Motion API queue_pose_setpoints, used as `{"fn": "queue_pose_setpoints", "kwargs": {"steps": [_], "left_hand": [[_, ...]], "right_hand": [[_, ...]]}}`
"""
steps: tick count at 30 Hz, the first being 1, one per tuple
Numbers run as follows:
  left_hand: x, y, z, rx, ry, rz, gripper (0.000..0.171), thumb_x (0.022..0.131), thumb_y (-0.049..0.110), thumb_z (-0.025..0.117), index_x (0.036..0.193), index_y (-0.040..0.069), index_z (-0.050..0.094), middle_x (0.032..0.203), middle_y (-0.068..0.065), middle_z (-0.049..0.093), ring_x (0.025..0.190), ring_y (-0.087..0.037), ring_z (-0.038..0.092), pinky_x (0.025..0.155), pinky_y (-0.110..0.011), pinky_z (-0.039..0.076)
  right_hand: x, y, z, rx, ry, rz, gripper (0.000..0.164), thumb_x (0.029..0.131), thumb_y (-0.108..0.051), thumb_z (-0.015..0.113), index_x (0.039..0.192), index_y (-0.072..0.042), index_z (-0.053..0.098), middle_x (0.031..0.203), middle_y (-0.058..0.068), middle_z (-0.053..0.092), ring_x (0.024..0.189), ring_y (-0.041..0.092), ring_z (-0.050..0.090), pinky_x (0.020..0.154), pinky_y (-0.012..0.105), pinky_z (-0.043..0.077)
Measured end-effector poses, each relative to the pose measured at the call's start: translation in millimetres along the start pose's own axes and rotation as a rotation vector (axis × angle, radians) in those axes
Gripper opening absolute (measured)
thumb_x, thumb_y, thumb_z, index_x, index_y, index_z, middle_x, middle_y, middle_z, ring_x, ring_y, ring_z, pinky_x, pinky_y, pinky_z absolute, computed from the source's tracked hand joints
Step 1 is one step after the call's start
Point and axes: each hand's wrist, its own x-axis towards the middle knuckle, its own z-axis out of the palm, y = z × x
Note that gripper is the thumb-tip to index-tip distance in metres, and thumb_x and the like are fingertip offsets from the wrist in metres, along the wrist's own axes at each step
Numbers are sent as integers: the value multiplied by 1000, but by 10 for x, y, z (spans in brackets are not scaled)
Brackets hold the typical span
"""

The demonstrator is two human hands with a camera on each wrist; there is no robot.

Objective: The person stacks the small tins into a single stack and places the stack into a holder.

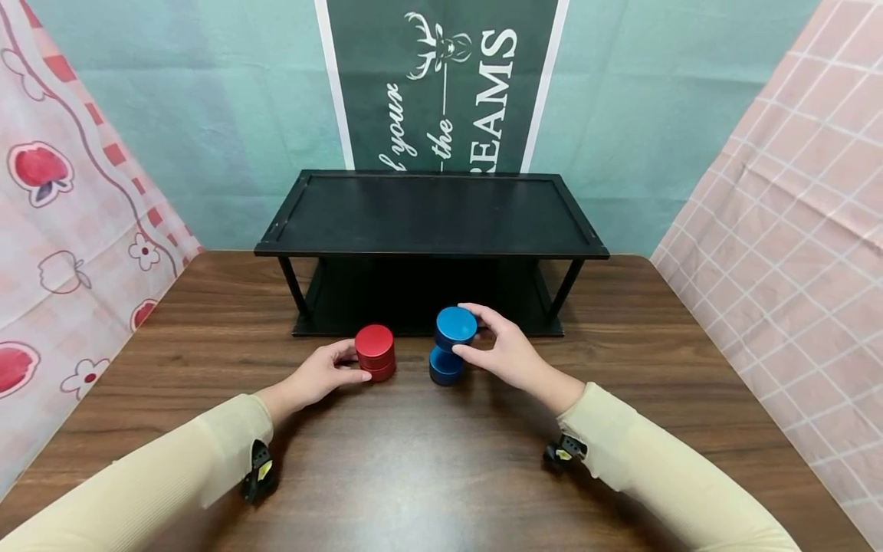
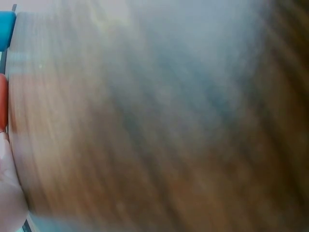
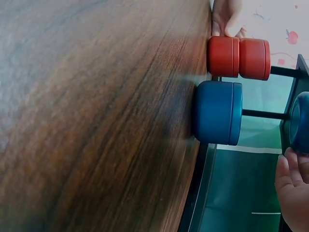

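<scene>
Two round red metal tins, an upper one (image 1: 375,342) on a lower one (image 1: 380,371), stand stacked on the table. My left hand (image 1: 320,375) holds this stack from its left side, thumb in front and fingers behind. To the right, a lower blue tin (image 3: 217,113) stands on the table. My right hand (image 1: 509,354) grips an upper blue tin (image 1: 455,328) between thumb and fingers. A gap shows between the two blue tins in the right wrist view. In the left wrist view, only slivers of the red tin (image 2: 3,102) and blue tin (image 2: 7,30) appear.
Behind the tins stands a black two-level rack (image 1: 434,215) with thin posts. The brown wooden table (image 1: 414,475) extends toward me. Patterned cloths hang at the left and right, and a green printed cloth (image 1: 441,84) hangs at the back.
</scene>
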Motion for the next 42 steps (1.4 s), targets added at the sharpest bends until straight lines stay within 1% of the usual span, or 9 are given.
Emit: {"fn": "queue_pose_setpoints", "kwargs": {"steps": [7, 10, 14, 16, 19, 23, 35, 42], "left_hand": [[2, -4, -3, 1, 6, 7, 47, 82, 12, 72, 123, -3, 54, 112, -12, 63, 107, -26, 55, 93, -41, 42], [3, -5, 0, -2, 3, 8, 47, 82, 12, 72, 123, -3, 54, 112, -12, 63, 107, -26, 55, 93, -41, 42], [1, 3, -4, -7, 5, 5, 47, 82, 13, 72, 123, -4, 54, 111, -13, 63, 107, -27, 56, 94, -42, 41], [2, 0, -9, -4, 6, 1, 48, 82, 13, 72, 123, -4, 54, 112, -13, 63, 107, -27, 56, 94, -43, 41], [6, -3, -14, -1, 9, -4, 48, 82, 13, 72, 124, -3, 54, 112, -12, 63, 108, -26, 55, 94, -44, 41], [9, 2, -12, -2, 3, -7, 49, 82, 14, 72, 124, -3, 53, 113, -12, 62, 108, -27, 55, 94, -45, 40], [-13, 12, -24, 2, -8, -10, 49, 82, 14, 72, 125, -1, 54, 113, -11, 63, 108, -26, 55, 95, -45, 40], [5, 7, -15, -26, -25, -4, 49, 83, 15, 71, 126, 0, 53, 115, -12, 62, 110, -27, 55, 96, -47, 39]], "right_hand": [[53, 7, 48, 5, 1, 2, 54, 82, -3, 70, 129, 7, 46, 112, 20, 57, 99, 29, 54, 86, 45, 47], [98, 141, 102, 22, 1, 10, 57, 82, -5, 71, 132, 4, 45, 115, 19, 57, 99, 29, 55, 85, 44, 48], [179, 337, 189, 54, -4, 20, 59, 82, -11, 73, 134, -4, 46, 116, 15, 56, 99, 26, 56, 85, 40, 48], [211, 348, 219, 63, -8, 11, 59, 82, -14, 73, 134, -6, 46, 116, 12, 57, 100, 23, 56, 85, 37, 48], [251, 327, 263, 87, -16, -8, 58, 82, -16, 73, 133, -9, 47, 116, 9, 57, 99, 20, 56, 84, 35, 49], [290, 286, 328, 96, -30, -25, 58, 82, -17, 73, 133, -8, 47, 117, 9, 56, 96, 21, 58, 83, 34, 50], [430, 145, 500, 69, -77, -28, 58, 82, -18, 73, 133, -7, 48, 123, 7, 55, 102, 18, 56, 85, 31, 49], [544, 65, 635, 61, -130, -36, 58, 82, -18, 73, 133, -7, 48, 125, 7, 54, 104, 18, 56, 85, 28, 49]]}}
